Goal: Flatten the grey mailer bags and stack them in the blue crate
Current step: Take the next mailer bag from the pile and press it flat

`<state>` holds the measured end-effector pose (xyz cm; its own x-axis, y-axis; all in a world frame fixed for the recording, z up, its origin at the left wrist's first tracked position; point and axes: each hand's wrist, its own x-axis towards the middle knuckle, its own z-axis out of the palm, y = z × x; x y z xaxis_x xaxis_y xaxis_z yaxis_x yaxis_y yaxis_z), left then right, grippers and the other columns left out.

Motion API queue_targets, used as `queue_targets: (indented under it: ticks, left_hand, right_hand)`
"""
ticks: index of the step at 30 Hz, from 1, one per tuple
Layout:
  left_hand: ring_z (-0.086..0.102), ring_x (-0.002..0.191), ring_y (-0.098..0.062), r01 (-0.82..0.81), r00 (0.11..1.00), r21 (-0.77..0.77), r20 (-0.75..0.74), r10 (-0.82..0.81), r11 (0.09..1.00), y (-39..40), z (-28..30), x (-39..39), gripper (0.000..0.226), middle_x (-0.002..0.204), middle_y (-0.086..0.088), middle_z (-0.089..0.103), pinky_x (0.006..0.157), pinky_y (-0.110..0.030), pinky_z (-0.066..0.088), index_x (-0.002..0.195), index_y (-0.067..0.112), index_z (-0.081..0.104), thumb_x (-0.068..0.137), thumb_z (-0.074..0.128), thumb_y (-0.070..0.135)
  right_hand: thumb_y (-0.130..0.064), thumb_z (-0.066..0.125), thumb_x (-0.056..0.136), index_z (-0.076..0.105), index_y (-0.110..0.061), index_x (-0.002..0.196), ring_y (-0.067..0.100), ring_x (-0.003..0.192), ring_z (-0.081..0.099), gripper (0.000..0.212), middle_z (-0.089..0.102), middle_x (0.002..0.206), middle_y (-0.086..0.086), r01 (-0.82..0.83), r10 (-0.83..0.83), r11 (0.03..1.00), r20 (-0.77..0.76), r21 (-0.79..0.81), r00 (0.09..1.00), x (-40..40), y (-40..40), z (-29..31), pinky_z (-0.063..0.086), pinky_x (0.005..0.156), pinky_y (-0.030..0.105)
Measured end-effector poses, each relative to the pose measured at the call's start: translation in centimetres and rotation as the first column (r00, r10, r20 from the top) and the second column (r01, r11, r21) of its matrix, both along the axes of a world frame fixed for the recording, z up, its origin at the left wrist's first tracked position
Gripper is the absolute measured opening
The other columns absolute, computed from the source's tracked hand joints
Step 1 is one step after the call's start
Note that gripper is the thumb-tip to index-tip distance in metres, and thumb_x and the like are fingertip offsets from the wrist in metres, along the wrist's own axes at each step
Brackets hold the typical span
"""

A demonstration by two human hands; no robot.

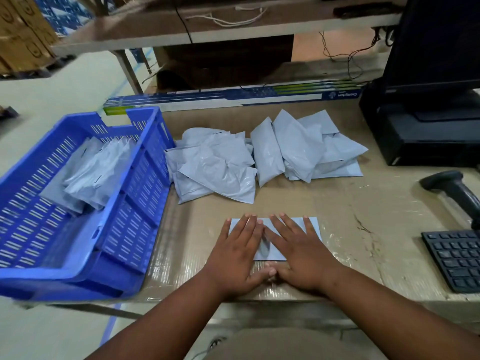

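1. A blue crate (85, 193) is seen well to the left of the fingers, on the table's (363, 203) left end; several grey mailer bags (88, 175) are lying inside it, leaning toward its far side.
2. The left hand (233, 253) is laid palm-down on a flat grey mailer bag (315, 227), with its fingers (246, 227) straight and spread (nothing is gripped, only pressed).
3. Beyond the fingertips, a loose pile of crumpled mailer bags (262, 159) is spread across the middle of the table, apart from the flat bag.
4. The right hand (301, 253) is pressed on the same bag just beside the left one, fingers straight and fanned; the two thumbs are touching at the bag's near edge.
5. To the right of the fingers, a barcode scanner (454, 190) and a black keyboard (457, 258) are placed near the table's edge, with a black monitor (436, 48) farther back.
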<state>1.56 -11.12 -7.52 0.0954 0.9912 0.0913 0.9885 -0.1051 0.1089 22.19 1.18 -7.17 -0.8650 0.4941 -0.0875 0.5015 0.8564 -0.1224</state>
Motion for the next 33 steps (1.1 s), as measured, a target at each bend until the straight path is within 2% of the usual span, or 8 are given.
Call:
queue_targets:
  ticks: [3,7,11,20,24,28,31,33]
  left_hand:
    - [-0.008,0.164,-0.019,0.057,0.996,0.007,0.067,-0.057,0.998,2.1,0.6,1.9,0.100,0.178,-0.007,0.003,0.131,-0.054,0.009,0.170,0.012,0.010,0.100,0.037,0.078]
    - [-0.009,0.163,-0.017,0.111,0.992,-0.046,0.072,-0.108,0.993,4.4,-0.5,4.0,0.100,0.178,-0.004,0.000,0.129,-0.057,0.009,0.170,0.014,0.006,0.100,0.039,0.076]
    - [-0.010,0.163,-0.016,0.120,0.992,-0.045,0.043,-0.118,0.992,4.8,-1.7,4.1,0.098,0.178,-0.004,-0.002,0.130,-0.057,0.008,0.170,0.013,0.005,0.101,0.037,0.075]
    - [-0.010,0.163,-0.017,0.128,0.992,-0.060,0.031,-0.126,0.990,4.9,-1.9,4.0,0.098,0.178,-0.004,-0.006,0.130,-0.055,0.008,0.170,0.013,0.003,0.102,0.036,0.075]
    - [-0.013,0.163,-0.016,0.103,0.992,-0.068,0.077,-0.098,0.992,4.2,-1.3,3.5,0.093,0.178,-0.002,-0.010,0.130,-0.056,0.006,0.170,0.016,-0.002,0.105,0.031,0.074]
    - [-0.018,0.162,-0.017,-0.025,0.999,-0.098,0.024,0.027,0.995,2.1,-0.5,0.8,0.087,0.177,-0.003,-0.013,0.131,-0.054,0.001,0.170,0.019,0.001,0.105,0.022,0.073]
    - [-0.010,0.163,-0.019,0.019,0.999,-0.087,-0.031,-0.022,0.996,1.7,-0.5,-0.2,0.080,0.178,-0.003,0.000,0.130,-0.054,0.009,0.170,0.019,0.011,0.107,0.026,0.066]
    - [-0.005,0.164,-0.018,0.065,0.998,-0.075,0.015,-0.064,0.995,2.3,-1.0,0.6,0.072,0.178,0.000,0.005,0.130,-0.053,0.010,0.170,0.023,0.012,0.108,0.032,0.055]
  right_hand:
    - [-0.077,0.028,0.098,0.020,-0.029,0.168,0.023,0.164,-0.004,0.085,0.002,0.178,0.001,0.042,-0.041,0.997,-0.024,0.059,0.999,0.7,0.7,0.2,0.005,0.127,0.064]
    - [-0.073,0.033,0.094,0.017,-0.028,0.169,0.026,0.163,-0.011,0.088,0.001,0.178,0.003,0.041,-0.043,0.999,0.049,0.035,0.998,1.9,1.2,-0.8,0.000,0.127,0.066]
    - [-0.068,0.040,0.084,0.027,-0.028,0.167,0.030,0.164,-0.006,0.093,0.008,0.178,0.005,0.045,-0.045,0.999,0.043,0.014,0.998,2.2,1.3,-1.4,0.004,0.126,0.067]
    - [-0.071,0.034,0.085,0.013,-0.032,0.169,0.026,0.163,-0.015,0.095,-0.004,0.178,0.000,0.049,-0.049,0.999,0.074,0.004,0.996,2.2,1.3,-1.2,-0.003,0.127,0.062]
    - [-0.079,0.023,0.099,0.014,-0.035,0.169,0.019,0.163,-0.008,0.083,-0.002,0.177,-0.007,0.070,-0.072,0.996,-0.029,-0.058,0.997,2.9,1.6,-1.6,-0.001,0.129,0.057]
    - [-0.073,0.020,0.103,0.018,-0.034,0.168,0.012,0.163,0.000,0.076,0.001,0.176,-0.011,0.208,-0.233,0.968,-0.187,-0.142,0.954,3.4,2.5,-0.3,0.000,0.131,0.053]
    - [-0.070,0.024,0.105,0.018,-0.032,0.168,0.013,0.163,-0.001,0.074,0.002,0.177,-0.007,0.084,-0.095,0.994,-0.200,-0.062,0.975,0.9,1.8,1.1,0.000,0.131,0.052]
    - [-0.069,0.022,0.105,0.015,-0.030,0.169,0.014,0.163,-0.003,0.075,0.001,0.178,-0.005,0.010,-0.019,0.998,-0.155,-0.058,0.988,-1.6,1.1,1.1,-0.002,0.131,0.052]
